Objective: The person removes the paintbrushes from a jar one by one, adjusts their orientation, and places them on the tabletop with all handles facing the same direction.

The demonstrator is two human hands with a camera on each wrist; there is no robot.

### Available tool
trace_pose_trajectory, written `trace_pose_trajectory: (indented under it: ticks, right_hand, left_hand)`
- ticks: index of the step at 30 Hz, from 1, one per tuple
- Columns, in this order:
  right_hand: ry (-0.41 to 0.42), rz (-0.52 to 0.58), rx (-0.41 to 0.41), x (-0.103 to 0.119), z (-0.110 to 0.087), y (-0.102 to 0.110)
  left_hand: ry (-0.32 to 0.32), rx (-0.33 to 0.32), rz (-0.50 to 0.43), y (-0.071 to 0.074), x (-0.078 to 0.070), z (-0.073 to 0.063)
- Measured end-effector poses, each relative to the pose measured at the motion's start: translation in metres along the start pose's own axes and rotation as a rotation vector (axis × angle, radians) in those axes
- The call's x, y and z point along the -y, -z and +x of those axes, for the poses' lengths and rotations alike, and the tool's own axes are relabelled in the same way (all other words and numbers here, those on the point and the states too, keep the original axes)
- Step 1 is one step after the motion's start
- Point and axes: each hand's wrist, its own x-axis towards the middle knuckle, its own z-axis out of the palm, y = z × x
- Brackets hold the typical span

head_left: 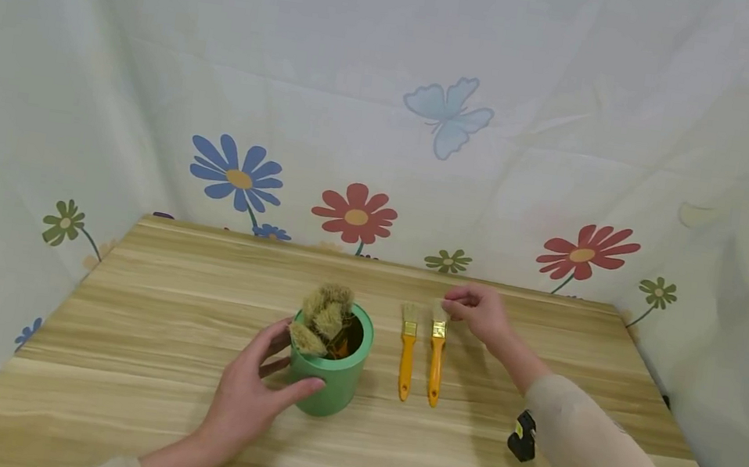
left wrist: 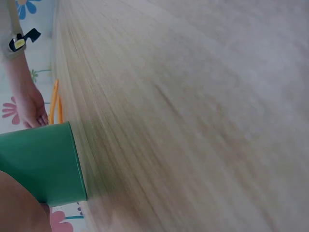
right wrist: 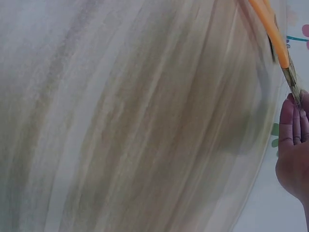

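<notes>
My left hand (head_left: pixel 248 386) grips a green pot (head_left: pixel 336 386) from its left side, thumb across the front and fingers behind the wall. Out of the pot's mouth stick several tan bristle heads (head_left: pixel 328 314), and orange shows inside. To the pot's right, two flat paintbrushes with orange handles lie side by side, bristles pointing away from me. My right hand (head_left: pixel 481 311) pinches the bristles of the right paintbrush (head_left: pixel 437 360); the right wrist view shows its fingers (right wrist: pixel 287 125) at the bristle end. The left paintbrush (head_left: pixel 407 360) lies untouched, close by.
Everything stands on a wood-grain table (head_left: pixel 183 287). A white curtain (head_left: pixel 342 48) printed with flowers and a butterfly hangs behind the table and on both sides. A small black device (head_left: pixel 522 436) is at the right forearm; the left wrist view shows it at the sleeve.
</notes>
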Motion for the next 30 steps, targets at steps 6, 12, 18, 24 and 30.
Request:
trace_pose_trajectory:
  ticks: [6,12,18,24,30]
  right_hand:
    - [-0.015,-0.011,-0.015,-0.0037,0.0027,-0.0035]
    - [0.005,-0.093,-0.01,-0.0076,0.0048,-0.0054]
    - [0.034,-0.169,-0.013,-0.0103,0.0071,-0.0058]
    - [0.062,-0.246,-0.018,-0.0095,0.0068,-0.0043]
    - [0.086,-0.295,-0.032,-0.004,0.005,-0.0019]
  left_hand:
    - [0.001,0.005,-0.001,0.0001,-0.0014,-0.0007]
    - [0.007,0.005,0.0,-0.0002,-0.0026,-0.0008]
    - [0.001,0.002,-0.003,-0.001,-0.0016,-0.0005]
    - [0.007,0.001,-0.005,-0.0013,-0.0017,0.0]
    - [0.013,-0.003,-0.006,-0.0001,-0.0016,-0.0006]
